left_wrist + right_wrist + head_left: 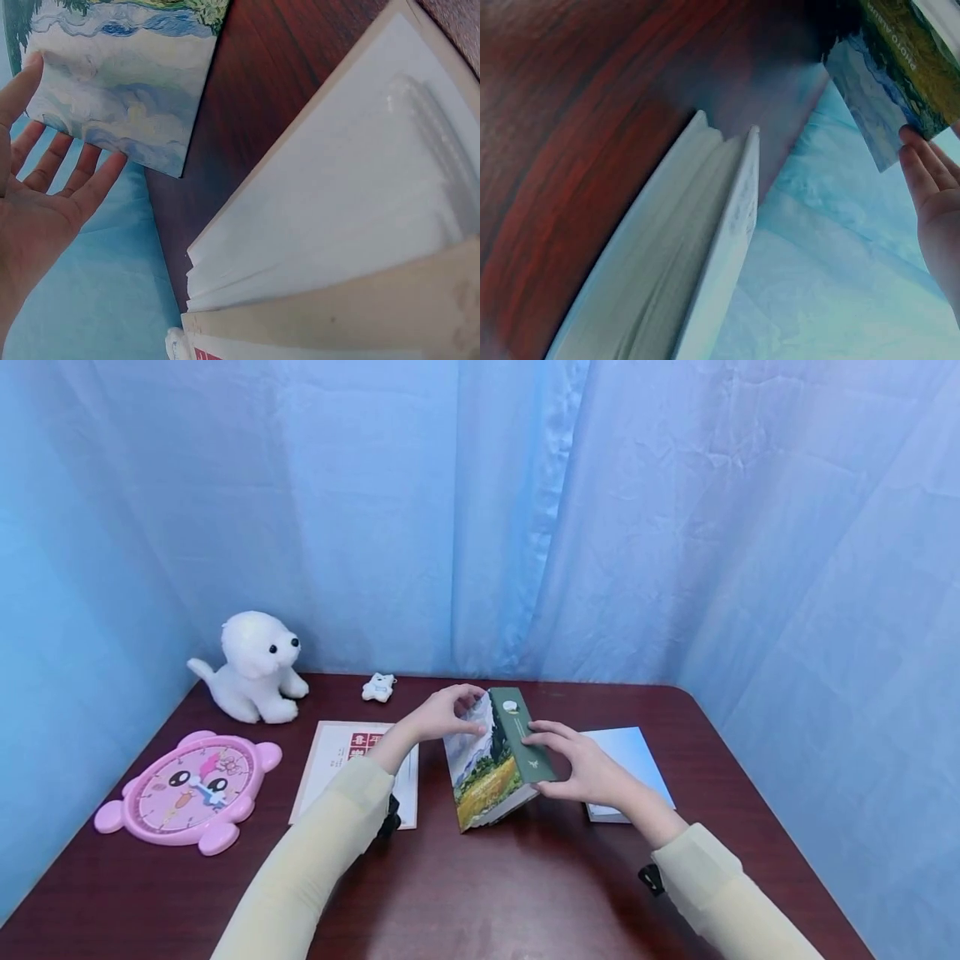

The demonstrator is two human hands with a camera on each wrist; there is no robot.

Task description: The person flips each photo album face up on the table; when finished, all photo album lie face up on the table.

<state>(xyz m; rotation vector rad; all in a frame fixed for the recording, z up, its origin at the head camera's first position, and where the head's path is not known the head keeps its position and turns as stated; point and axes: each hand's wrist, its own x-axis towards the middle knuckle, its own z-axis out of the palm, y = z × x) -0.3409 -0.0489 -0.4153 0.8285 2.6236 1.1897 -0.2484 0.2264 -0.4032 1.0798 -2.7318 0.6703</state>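
A thick photo album with a painted landscape cover and a green spine stands tilted at the middle of the table, spine up and to the right. My left hand holds it at the far end, thumb on the cover and fingers at the edge, as the left wrist view shows on the painted sky of the album. With my right hand I grip the spine side, fingers on the spine and thumb at the near end. The right wrist view catches only part of the album and my right fingers.
Beneath my left forearm lies a pale book with red character blocks. A white-and-blue book lies by my right forearm. Farther left are a pink clock, a white plush dog and a small white bear-shaped trinket. Curtains surround the table.
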